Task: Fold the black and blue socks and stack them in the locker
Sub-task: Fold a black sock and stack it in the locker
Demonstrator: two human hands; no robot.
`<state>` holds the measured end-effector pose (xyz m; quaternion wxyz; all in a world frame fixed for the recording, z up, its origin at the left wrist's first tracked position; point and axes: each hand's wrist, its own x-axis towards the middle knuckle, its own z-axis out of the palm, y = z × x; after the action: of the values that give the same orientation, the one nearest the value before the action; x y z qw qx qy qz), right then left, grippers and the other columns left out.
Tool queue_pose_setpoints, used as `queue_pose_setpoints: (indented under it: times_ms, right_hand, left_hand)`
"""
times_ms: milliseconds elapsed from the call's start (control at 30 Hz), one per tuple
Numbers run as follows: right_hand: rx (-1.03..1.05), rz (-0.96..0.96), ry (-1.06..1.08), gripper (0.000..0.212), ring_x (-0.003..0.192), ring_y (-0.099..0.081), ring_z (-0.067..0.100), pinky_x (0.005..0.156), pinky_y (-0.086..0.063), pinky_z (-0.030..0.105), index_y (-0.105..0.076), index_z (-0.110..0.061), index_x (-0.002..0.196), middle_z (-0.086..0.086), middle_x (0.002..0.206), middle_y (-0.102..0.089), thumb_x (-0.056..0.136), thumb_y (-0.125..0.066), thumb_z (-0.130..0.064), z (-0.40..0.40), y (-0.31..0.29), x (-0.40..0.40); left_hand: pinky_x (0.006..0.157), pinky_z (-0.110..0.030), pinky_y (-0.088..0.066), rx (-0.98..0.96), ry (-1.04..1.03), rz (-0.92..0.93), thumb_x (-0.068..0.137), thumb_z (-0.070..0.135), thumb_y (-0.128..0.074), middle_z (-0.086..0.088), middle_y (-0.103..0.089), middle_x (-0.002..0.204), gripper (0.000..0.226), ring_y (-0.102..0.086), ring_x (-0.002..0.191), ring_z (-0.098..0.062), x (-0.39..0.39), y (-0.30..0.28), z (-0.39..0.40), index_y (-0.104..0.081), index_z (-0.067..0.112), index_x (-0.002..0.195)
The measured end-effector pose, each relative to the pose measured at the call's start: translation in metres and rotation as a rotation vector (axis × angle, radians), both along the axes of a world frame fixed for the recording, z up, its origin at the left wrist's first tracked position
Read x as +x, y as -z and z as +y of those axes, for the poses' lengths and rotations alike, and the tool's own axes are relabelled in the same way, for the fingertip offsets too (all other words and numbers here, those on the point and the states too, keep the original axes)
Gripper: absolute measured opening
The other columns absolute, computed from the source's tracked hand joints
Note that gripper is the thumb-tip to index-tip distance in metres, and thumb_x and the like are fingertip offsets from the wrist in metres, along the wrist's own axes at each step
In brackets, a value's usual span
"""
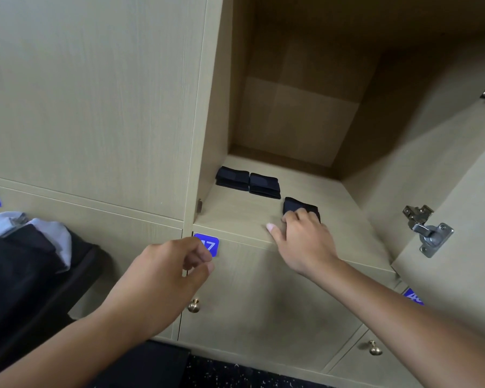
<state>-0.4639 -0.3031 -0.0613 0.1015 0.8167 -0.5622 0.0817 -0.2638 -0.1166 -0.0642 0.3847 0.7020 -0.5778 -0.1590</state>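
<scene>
Setting down a third folded sock [300, 207] on the locker shelf [235, 217], near the front edge and to the right. The right hand [303, 242] is laid over the bundle, fingers resting on its near side, thumb spread out onto bare shelf; whether the bundle is pinched or merely pressed cannot be told. The left hand [168, 273] is held in front of the closed door below, fingers loosely curled, nothing seen in it, partly covering a blue number plate [212, 245].

Judged best practice for this step: the bundle should be pressed flat so the fold is kept, then slid back and left until it is squared with the row or lifted onto it, since stacking is asked for.

Counts: three folded dark sock bundles on the shelf, two of them [233, 179] [264, 186] set touching side by side further back. Two door hinges [427, 229] are seen on the open door at right. Two brass knobs [193, 305] are noted on lower doors. A pile of dark and pale cloth [25, 247] lies at left, uncounted.
</scene>
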Motion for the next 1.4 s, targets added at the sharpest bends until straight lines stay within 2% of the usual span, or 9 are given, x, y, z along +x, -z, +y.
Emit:
queue_pose_setpoints:
  times_ms: [167, 367, 467, 633, 767, 1033, 1200, 1333, 1400]
  right_hand:
    - [0.017, -0.037, 0.057, 0.06, 0.124, -0.048, 0.027, 0.096, -0.043, 0.04, -0.05, -0.013, 0.133, 0.006, 0.13, -0.055, 0.103, -0.029, -0.06, -0.018, -0.003, -0.007]
    - [0.126, -0.126, 0.037, 0.072, 0.138, -0.036, 0.027, 0.111, -0.037, 0.041, -0.042, -0.012, 0.149, 0.005, 0.149, -0.041, 0.1, -0.031, -0.063, -0.049, 0.004, -0.012]
    - [0.145, -0.191, 0.033, 0.075, 0.138, -0.036, 0.029, 0.112, -0.035, 0.042, -0.039, -0.011, 0.151, 0.006, 0.151, -0.038, 0.099, -0.035, -0.064, -0.063, 0.006, -0.007]
    - [0.141, -0.246, -0.009, 0.075, 0.138, -0.039, 0.029, 0.114, -0.035, 0.041, -0.039, -0.012, 0.152, 0.007, 0.151, -0.039, 0.098, -0.04, -0.064, -0.075, 0.009, 0.0]
    - [0.181, -0.287, -0.027, 0.077, 0.139, -0.042, 0.029, 0.114, -0.037, 0.042, -0.037, -0.014, 0.153, 0.005, 0.154, -0.036, 0.097, -0.041, -0.066, -0.081, 0.011, 0.002]
    - [0.249, -0.258, -0.044, 0.083, 0.144, -0.036, 0.029, 0.117, -0.034, 0.042, -0.029, -0.015, 0.158, 0.003, 0.161, -0.024, 0.096, -0.035, -0.071, -0.089, 0.009, 0.0]
    - [0.25, -0.252, -0.014, 0.086, 0.144, -0.037, 0.03, 0.117, -0.034, 0.044, -0.029, -0.015, 0.158, 0.003, 0.161, -0.024, 0.095, -0.034, -0.074, -0.093, 0.004, -0.001]
    - [0.259, -0.243, -0.038, 0.084, 0.144, -0.037, 0.03, 0.117, -0.034, 0.043, -0.028, -0.014, 0.158, 0.002, 0.161, -0.023, 0.097, -0.034, -0.071, -0.092, 0.004, 0.0]
    - [0.265, -0.251, -0.053, 0.082, 0.142, -0.038, 0.029, 0.116, -0.034, 0.042, -0.03, -0.014, 0.157, 0.001, 0.159, -0.025, 0.097, -0.035, -0.07, -0.091, 0.003, -0.001]
  left_hand:
    - [0.081, -0.023, -0.052, 0.013, 0.02, -0.019, 0.093, 0.039, -0.065, 0.032, -0.068, 0.087, 0.007, -0.062, 0.091, 0.009, -0.004, 0.002, -0.003, -0.067, 0.037, 0.086]
    - [0.078, -0.023, -0.052, 0.101, 0.063, -0.049, 0.094, 0.04, -0.065, 0.021, -0.07, 0.086, 0.009, -0.067, 0.081, 0.003, -0.006, 0.002, -0.003, -0.066, 0.037, 0.086]
    - [0.08, -0.025, -0.053, 0.138, 0.081, -0.079, 0.094, 0.04, -0.064, 0.026, -0.068, 0.087, 0.01, -0.068, 0.077, 0.004, -0.007, 0.002, -0.002, -0.065, 0.036, 0.085]
    - [0.076, -0.019, -0.051, 0.147, 0.069, -0.105, 0.094, 0.036, -0.065, 0.036, -0.064, 0.088, 0.009, -0.065, 0.081, 0.009, -0.005, 0.002, 0.0, -0.066, 0.035, 0.085]
    - [0.078, -0.022, -0.052, 0.162, 0.068, -0.122, 0.093, 0.04, -0.066, 0.034, -0.066, 0.087, 0.009, -0.063, 0.083, 0.007, 0.001, 0.005, 0.003, -0.066, 0.036, 0.085]
    - [0.078, -0.022, -0.053, 0.161, 0.051, -0.122, 0.092, 0.043, -0.067, 0.036, -0.065, 0.087, 0.01, -0.063, 0.084, 0.007, 0.008, 0.004, 0.007, -0.067, 0.036, 0.085]
    - [0.076, -0.02, -0.052, 0.15, 0.053, -0.137, 0.092, 0.047, -0.065, 0.034, -0.066, 0.086, 0.011, -0.062, 0.084, 0.007, 0.009, 0.003, 0.011, -0.066, 0.037, 0.086]
    - [0.075, -0.017, -0.051, 0.166, 0.054, -0.139, 0.093, 0.045, -0.065, 0.026, -0.069, 0.084, 0.011, -0.063, 0.083, 0.007, 0.013, 0.002, 0.015, -0.066, 0.037, 0.085]
    - [0.078, -0.021, -0.052, 0.171, 0.045, -0.136, 0.092, 0.045, -0.065, 0.024, -0.07, 0.085, 0.011, -0.064, 0.083, 0.005, 0.015, 0.002, 0.015, -0.066, 0.036, 0.085]
